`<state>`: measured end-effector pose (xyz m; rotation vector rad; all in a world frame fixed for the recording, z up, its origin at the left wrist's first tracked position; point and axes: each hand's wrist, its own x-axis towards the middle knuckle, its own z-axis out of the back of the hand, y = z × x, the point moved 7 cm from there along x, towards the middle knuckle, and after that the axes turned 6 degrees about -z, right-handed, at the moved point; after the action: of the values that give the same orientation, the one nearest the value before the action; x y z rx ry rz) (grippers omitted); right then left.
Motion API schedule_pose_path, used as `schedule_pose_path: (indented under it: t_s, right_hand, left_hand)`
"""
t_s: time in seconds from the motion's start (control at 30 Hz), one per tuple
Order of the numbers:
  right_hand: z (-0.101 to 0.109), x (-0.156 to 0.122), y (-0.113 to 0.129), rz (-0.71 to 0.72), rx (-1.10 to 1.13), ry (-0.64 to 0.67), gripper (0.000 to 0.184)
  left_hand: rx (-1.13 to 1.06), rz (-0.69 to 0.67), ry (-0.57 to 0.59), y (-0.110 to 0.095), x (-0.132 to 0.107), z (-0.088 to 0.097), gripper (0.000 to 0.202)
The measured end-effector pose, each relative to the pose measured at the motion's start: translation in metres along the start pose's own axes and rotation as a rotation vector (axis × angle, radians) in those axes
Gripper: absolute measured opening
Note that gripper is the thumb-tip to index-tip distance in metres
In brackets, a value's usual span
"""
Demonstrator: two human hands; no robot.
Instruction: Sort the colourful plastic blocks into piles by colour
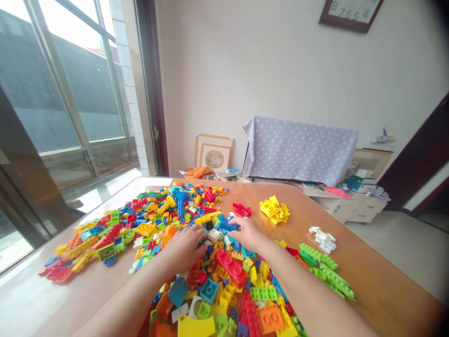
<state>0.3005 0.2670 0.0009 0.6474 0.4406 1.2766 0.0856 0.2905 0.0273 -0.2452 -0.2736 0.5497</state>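
Both of my hands reach into a large mixed pile of toy building bricks on the table. My left hand (pixel 189 247) rests low over the pile, its fingers curled down. Something dark blue shows by its fingertips, but I cannot make out what it holds. Across from it, my right hand (pixel 247 232) has thumb and fingers bent around a blue brick (pixel 224 224) at the pile's middle. Between the hands lie a white brick (pixel 213 235) and a yellow strip brick (pixel 207 218). Nearer to me sits a long red brick (pixel 230 267) with round studs.
On the brown table (pixel 379 285), sorted groups stand to the right: red bricks (pixel 242 210), yellow bricks (pixel 274 210), white bricks (pixel 323 240) and green bricks (pixel 329 270). Beyond are a cloth-covered object (pixel 298 150) and a white cabinet (pixel 361 210). Windows (pixel 84 79) line the left.
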Motion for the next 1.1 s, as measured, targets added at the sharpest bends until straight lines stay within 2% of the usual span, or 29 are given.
schedule_pose_path:
  t_s: [0.17, 0.27, 0.37, 0.43, 0.53, 0.67, 0.87, 1.1]
  right_hand:
    - [0.011, -0.004, -0.016, -0.222, 0.617, 0.107, 0.039]
    - [0.022, -0.012, -0.013, -0.243, 0.961, 0.174, 0.038]
    - [0.026, -0.024, -0.003, -0.239, 1.119, 0.266, 0.035]
    - [0.024, -0.031, 0.006, -0.23, 1.133, 0.308, 0.035]
    - [0.013, -0.043, 0.024, -0.187, 1.143, 0.404, 0.04]
    - [-0.006, -0.053, 0.046, -0.13, 1.064, 0.521, 0.048]
    - [-0.016, -0.055, 0.056, -0.098, 0.837, 0.425, 0.037]
    - [-0.015, -0.056, 0.059, -0.004, 0.639, 0.311, 0.026]
  left_hand:
    - [-0.054, 0.019, -0.03, 0.001, 0.0, 0.004, 0.023]
    - [-0.163, 0.064, -0.116, 0.0, 0.002, 0.011, 0.03]
    - [-0.339, 0.108, -0.229, -0.002, 0.002, 0.017, 0.041]
    - [-0.513, 0.141, -0.269, -0.005, 0.002, 0.017, 0.051]
    - [-0.822, 0.203, -0.238, -0.012, 0.002, 0.011, 0.068]
    - [-1.012, 0.227, -0.181, -0.025, 0.002, 0.011, 0.068]
    - [-1.096, 0.216, -0.118, -0.027, 0.004, 0.005, 0.052]
    - [-1.269, 0.316, -0.136, -0.017, 0.001, -0.003, 0.043]
